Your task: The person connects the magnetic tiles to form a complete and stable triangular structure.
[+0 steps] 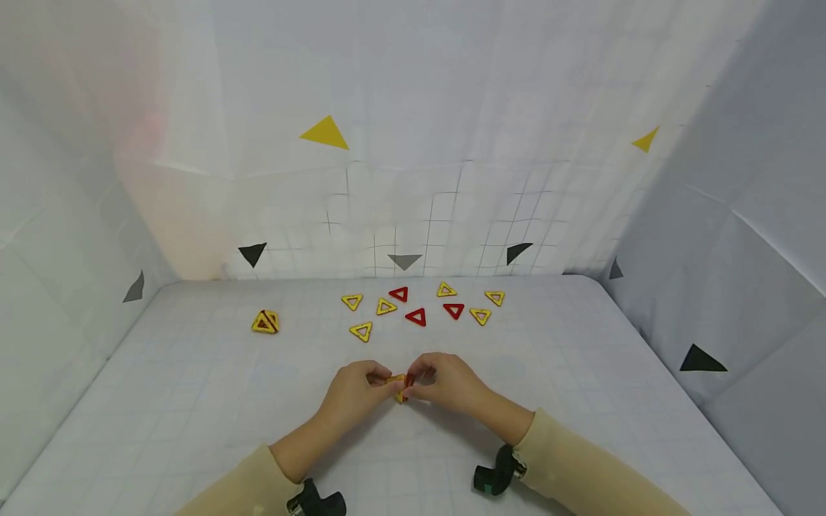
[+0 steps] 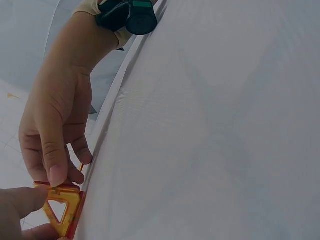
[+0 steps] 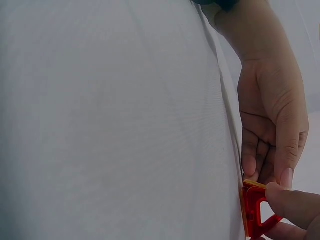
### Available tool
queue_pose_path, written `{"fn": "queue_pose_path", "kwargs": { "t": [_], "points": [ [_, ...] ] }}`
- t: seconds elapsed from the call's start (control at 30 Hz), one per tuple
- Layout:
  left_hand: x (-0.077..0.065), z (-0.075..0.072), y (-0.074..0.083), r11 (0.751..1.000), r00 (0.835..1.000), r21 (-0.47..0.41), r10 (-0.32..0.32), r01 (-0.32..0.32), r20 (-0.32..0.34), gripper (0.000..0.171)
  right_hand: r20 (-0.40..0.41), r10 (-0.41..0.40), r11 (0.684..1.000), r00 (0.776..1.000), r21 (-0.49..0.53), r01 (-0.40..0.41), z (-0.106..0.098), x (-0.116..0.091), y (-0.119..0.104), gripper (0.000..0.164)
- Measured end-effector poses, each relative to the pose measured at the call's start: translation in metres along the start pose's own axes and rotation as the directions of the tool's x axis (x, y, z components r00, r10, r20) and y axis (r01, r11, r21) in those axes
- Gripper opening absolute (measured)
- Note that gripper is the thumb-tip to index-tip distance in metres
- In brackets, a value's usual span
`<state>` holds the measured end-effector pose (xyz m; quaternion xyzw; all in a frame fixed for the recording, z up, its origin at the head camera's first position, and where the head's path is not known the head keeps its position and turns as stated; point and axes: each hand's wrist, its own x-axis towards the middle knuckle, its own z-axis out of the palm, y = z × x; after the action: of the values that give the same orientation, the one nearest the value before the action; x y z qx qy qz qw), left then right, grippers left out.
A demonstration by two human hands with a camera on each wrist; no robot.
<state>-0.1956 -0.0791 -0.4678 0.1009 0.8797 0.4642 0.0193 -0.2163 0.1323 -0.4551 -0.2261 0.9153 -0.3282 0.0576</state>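
Triangles (image 2: 73, 202) — left hand (image 1: 353, 388) pinches yellow, right hand (image 1: 447, 381) red | edges finger-hidden, apparently touching

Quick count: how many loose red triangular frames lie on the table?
3: red triangular frame farthest back, another just nearer, a third to their right. More could be hidden.

we wear long tan sleeves (image 1: 594, 462), with chunky black cameras (image 1: 495, 474) by our cuffs (image 1: 529, 433); one has a green patch (image 2: 142, 4).

Block (image 1: 265, 322) left of 9 triangles (image 1: 410, 316)
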Motion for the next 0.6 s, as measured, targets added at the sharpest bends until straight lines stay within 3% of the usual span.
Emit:
{"fn": "queue_pose_path", "kwargs": {
  "t": [0.37,0.6],
  "points": [
    [-0.0032,-0.0013,0.0031,1.000,1.000,-0.029,-0.001,0.002,0.013,0.032,0.052,-0.005,0.999,0.999,0.041,0.003,-0.0043,-0.0006,-0.0002,0.015],
    [-0.0031,0.0026,0.0039,1.000,1.000,0.018,-0.008,0.007,0.007,0.036,0.087,-0.005,0.999,0.996,0.046,0.001,-0.0091,-0.0019,0.0000,0.019]
  ]
}}
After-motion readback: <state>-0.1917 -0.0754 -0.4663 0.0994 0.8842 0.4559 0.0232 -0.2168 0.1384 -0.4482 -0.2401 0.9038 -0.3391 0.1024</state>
